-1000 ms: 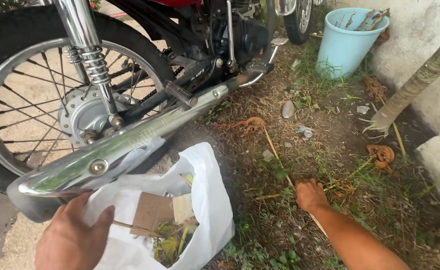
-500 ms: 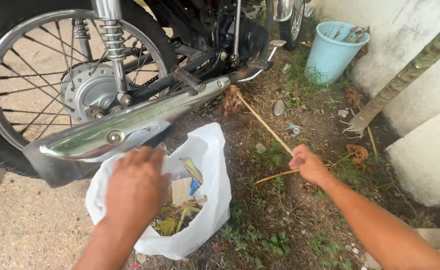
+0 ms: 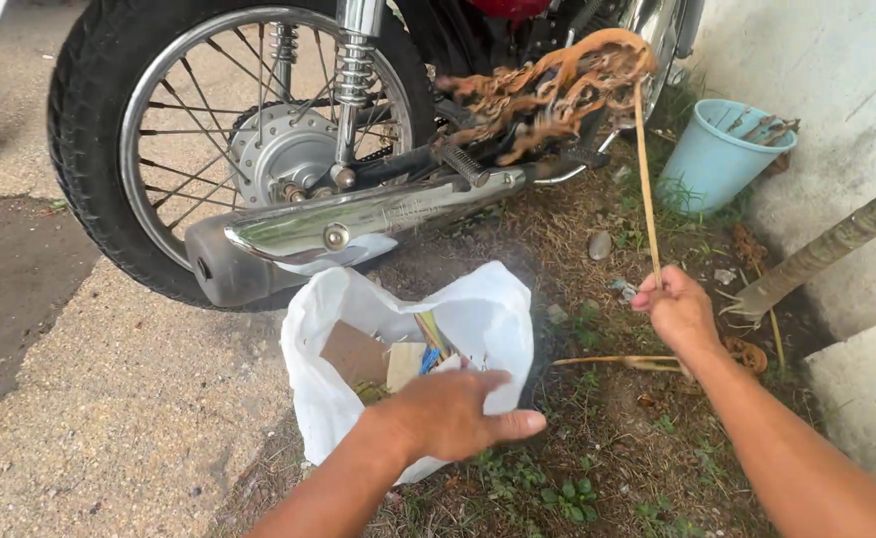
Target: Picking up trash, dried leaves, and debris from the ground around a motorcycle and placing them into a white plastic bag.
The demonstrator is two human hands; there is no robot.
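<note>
My right hand point(image 3: 674, 310) grips the thin stalk of a dried brown palm frond point(image 3: 548, 90) and holds it upright, its curled leafy end raised in front of the motorcycle. My left hand point(image 3: 453, 411) hovers palm down, fingers spread, over the near rim of an open white plastic bag point(image 3: 478, 319) on the ground. The bag holds cardboard pieces, dry leaves and scraps.
A motorcycle's rear wheel point(image 3: 149, 130) and chrome exhaust point(image 3: 358, 219) stand just behind the bag. A light blue bucket point(image 3: 712, 159) with debris sits by the white wall point(image 3: 837, 90). Dry stalks and leaves lie in the grass at right; concrete paving lies at left.
My right hand has lifted the frond from the ground up in front of the motorcycle. My left hand has shifted right, across the bag's mouth to its near edge.
</note>
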